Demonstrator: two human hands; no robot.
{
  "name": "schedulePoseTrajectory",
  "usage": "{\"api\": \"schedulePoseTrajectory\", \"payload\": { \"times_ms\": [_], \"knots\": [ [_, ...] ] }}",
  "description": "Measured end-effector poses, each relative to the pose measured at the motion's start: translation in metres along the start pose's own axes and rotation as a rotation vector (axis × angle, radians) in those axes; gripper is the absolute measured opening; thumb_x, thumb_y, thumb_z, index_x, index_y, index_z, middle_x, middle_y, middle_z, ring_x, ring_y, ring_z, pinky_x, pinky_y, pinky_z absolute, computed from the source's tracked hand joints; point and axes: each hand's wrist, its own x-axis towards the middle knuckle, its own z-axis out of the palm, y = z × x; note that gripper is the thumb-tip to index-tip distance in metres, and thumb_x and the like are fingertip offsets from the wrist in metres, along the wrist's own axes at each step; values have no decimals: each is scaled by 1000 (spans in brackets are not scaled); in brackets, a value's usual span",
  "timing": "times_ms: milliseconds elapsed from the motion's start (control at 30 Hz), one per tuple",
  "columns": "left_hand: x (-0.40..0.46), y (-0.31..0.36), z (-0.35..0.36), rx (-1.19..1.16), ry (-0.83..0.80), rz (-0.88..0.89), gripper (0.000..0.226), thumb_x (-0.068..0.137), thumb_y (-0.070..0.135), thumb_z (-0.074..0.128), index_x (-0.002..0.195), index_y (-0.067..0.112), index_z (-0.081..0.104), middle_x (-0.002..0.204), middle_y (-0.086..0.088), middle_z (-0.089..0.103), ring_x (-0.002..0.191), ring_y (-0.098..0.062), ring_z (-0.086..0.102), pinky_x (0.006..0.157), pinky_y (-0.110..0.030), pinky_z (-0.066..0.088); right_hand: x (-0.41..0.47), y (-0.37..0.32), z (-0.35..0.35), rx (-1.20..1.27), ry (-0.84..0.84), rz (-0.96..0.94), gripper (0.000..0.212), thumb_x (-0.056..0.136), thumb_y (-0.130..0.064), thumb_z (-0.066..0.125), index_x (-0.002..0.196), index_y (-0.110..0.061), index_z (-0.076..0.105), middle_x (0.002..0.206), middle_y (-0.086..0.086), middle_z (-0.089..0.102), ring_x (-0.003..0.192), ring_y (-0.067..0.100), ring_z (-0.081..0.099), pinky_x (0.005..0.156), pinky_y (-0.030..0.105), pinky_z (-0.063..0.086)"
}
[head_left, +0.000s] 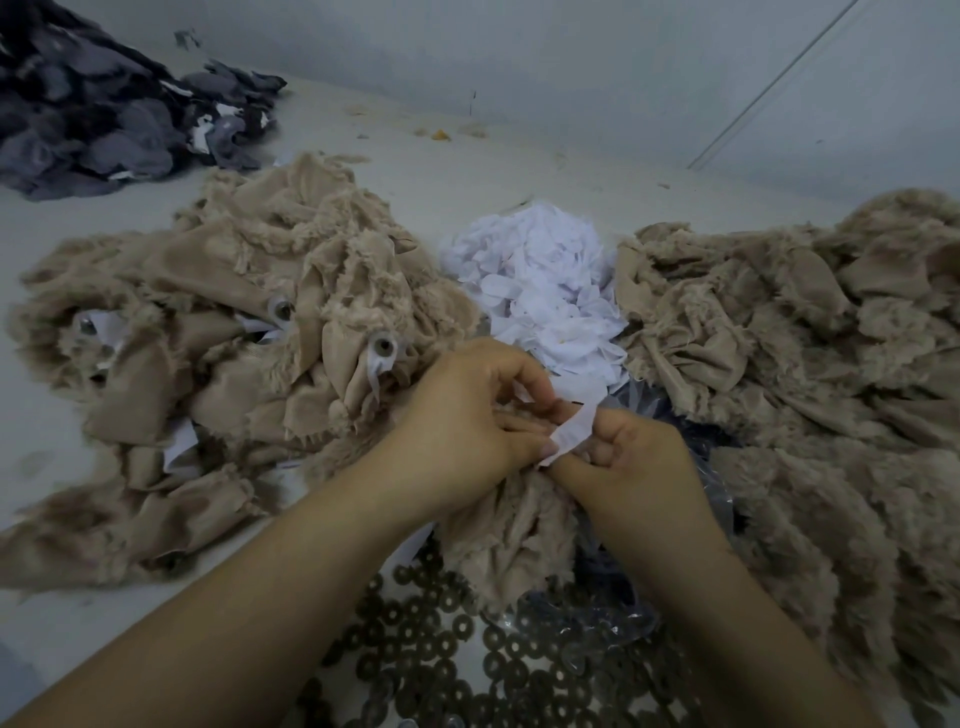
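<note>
My left hand (467, 415) and my right hand (634, 462) meet over a tan furry fabric piece (509, 540) that hangs down between them. A small white fabric patch (574, 428) lies across the top of that piece, pinched by the fingers of both hands. The left fingers curl over the fur and the patch's upper edge. My right thumb and fingers grip the patch's lower end together with the fur. What lies under the patch is hidden by my fingers.
A heap of tan fur pieces with plastic eyes (234, 338) lies to the left, another tan heap (810, 364) to the right. White patches (540, 280) are piled behind my hands. Dark washers (431, 660) and a clear bag (597, 618) lie below. Grey fabric (104, 104) sits far left.
</note>
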Motion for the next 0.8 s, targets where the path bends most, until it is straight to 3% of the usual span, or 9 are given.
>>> {"api": "schedulePoseTrajectory", "payload": {
  "times_ms": [67, 133, 233, 333, 467, 567, 667, 800],
  "knots": [
    [-3, 0, 0, 11, 39, 12, 30, 69, -6, 83, 85, 10, 63, 107, -7, 53, 79, -15, 69, 72, -35, 61, 0, 0, -1, -3, 9, -7, 7, 85, -7, 74, 89, -1, 71, 68, 7, 72, 55, 14, 62, 51, 29, 52],
    [-6, -1, 0, 69, 86, 43, 27, 69, 0, 85, 80, 10, 63, 105, -4, 50, 80, -17, 65, 71, -34, 59, 0, 1, -1, -15, 34, -18, 13, 84, -8, 74, 77, -2, 66, 53, 2, 59, 43, 4, 41, 42, 20, 34],
    [-12, -4, 1, 178, 145, 51, 19, 71, 18, 85, 73, 17, 67, 104, 2, 51, 91, -10, 57, 76, -23, 53, 1, 2, 0, 8, 33, -46, 15, 85, -15, 75, 85, -1, 70, 52, -1, 52, 46, 5, 36, 46, 22, 32],
    [-18, -7, 3, 226, 144, 26, 11, 75, 32, 80, 76, 26, 71, 100, 9, 50, 90, -1, 53, 74, -13, 47, 1, 3, 0, -10, 39, -62, 9, 86, -12, 73, 85, -4, 71, 49, -6, 48, 47, 4, 36, 46, 22, 33],
    [-19, -7, 3, 175, 60, -31, 8, 79, 30, 78, 86, 30, 73, 96, 7, 53, 85, 0, 54, 74, -12, 44, -1, 1, 4, -78, 46, -100, 3, 85, -9, 70, 87, -10, 73, 58, 12, 60, 51, 12, 50, 51, 27, 44],
    [-18, -3, 3, 40, 75, -68, 9, 78, 18, 81, 75, 24, 75, 85, 0, 64, 78, -7, 61, 74, -27, 53, -2, 0, 7, -76, 69, -110, 13, 85, -11, 73, 86, -24, 75, 76, 10, 75, 75, 28, 73, 70, 46, 61],
    [-18, -3, -1, -24, 116, -107, 11, 78, 16, 81, 70, 19, 74, 78, -1, 68, 73, -17, 65, 70, -35, 57, -1, -1, 7, -85, 67, -126, 23, 85, -15, 76, 96, -35, 73, 81, -3, 78, 79, 17, 75, 75, 46, 62],
    [-15, -2, -8, 46, 14, -127, 14, 78, 18, 81, 66, 21, 74, 63, 4, 69, 55, -4, 59, 53, -17, 49, -1, -1, 6, -74, 55, -139, 29, 85, -10, 76, 91, -38, 73, 83, -13, 77, 80, 5, 74, 77, 38, 63]
  ]
}}
